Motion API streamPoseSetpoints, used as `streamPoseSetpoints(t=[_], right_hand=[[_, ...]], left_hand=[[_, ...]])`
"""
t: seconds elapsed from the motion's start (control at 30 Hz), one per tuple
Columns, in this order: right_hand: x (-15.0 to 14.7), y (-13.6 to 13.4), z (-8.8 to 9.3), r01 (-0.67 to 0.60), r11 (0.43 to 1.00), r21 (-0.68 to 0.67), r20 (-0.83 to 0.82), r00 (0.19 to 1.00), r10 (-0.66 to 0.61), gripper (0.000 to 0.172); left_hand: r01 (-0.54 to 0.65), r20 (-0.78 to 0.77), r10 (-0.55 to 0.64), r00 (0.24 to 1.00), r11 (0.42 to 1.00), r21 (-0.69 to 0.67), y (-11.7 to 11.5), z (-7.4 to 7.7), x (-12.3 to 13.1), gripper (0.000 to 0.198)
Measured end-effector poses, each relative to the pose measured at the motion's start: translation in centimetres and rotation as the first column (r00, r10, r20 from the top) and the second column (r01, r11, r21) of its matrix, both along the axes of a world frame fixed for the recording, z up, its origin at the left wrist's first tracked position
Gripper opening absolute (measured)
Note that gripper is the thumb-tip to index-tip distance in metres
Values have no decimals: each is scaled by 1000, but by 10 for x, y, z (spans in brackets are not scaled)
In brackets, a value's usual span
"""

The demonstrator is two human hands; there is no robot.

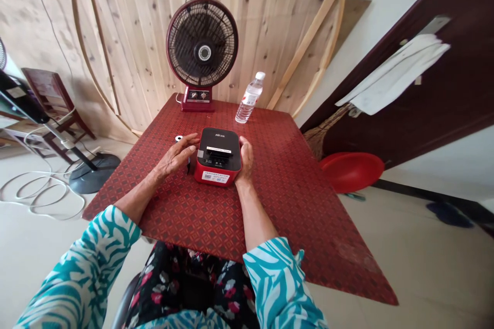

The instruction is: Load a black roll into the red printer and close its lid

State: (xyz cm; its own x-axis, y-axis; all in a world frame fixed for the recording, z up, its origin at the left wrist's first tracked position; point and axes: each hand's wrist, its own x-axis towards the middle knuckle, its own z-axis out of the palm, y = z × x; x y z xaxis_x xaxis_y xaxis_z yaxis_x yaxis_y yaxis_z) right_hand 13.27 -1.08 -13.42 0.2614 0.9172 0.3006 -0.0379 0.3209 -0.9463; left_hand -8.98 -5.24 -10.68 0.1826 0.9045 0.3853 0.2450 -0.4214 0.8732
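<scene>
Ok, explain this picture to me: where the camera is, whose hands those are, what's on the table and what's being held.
There is no machine here. A person wears one camera on the head, looking forward and down, so the two arms in patterned sleeves are the wearer's own. The left hand and right hand lie open against the two sides of a small red and black device. The device stands on the table and is not lifted. The table has a red patterned cover. At its far end stand a red fan and a clear water bottle. A small round thing lies just beyond the left hand, too small to identify.
</scene>
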Motion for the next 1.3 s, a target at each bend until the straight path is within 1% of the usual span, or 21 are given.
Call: streamPoseSetpoints(t=[0.07, 0.17, 0.37, 0.6, 0.7, 0.87, 0.97, 1.13, 1.3], right_hand=[[-2, 0, -3, 3, 1000, -22, -41, 999, -4, 53], [-3, 1, -6, 4, 999, -35, -49, 999, -6, 51], [-3, 3, -7, -35, 999, -38, -61, 998, 33, 49], [-4, 2, -3, -21, 998, -66, -66, 998, 17, 45], [-3, 1, -2, -25, 997, -72, -53, 998, 21, 43], [-2, 3, -4, -21, 998, -58, -60, 998, 17, 43], [-3, 3, -6, -4, 998, -62, -63, 998, 0, 43], [-4, 2, -7, 13, 998, -66, -40, 999, -16, 45], [-2, 2, -8, 10, 998, -62, 40, 999, -7, 45]], left_hand=[[-16, 45, 17, 999, 1000, -20, 2, -3, 4, 57], [-42, 97, 45, 994, 998, -40, 4, -5, 8, 57], [-13, 158, 26, 987, 996, -84, 5, -4, 12, 57], [-5, 133, 15, 991, 997, -79, 6, -10, 13, 56], [6, 146, 9, 989, 995, -104, 4, -5, 16, 58], [19, 216, 17, 976, 986, -163, -2, 8, 22, 63], [32, 250, 16, 968, 982, -188, -4, 10, 24, 64], [54, 295, 9, 955, 977, -205, -2, 5, 23, 64], [67, 332, 6, 943, 975, -210, 3, -3, 21, 63]])
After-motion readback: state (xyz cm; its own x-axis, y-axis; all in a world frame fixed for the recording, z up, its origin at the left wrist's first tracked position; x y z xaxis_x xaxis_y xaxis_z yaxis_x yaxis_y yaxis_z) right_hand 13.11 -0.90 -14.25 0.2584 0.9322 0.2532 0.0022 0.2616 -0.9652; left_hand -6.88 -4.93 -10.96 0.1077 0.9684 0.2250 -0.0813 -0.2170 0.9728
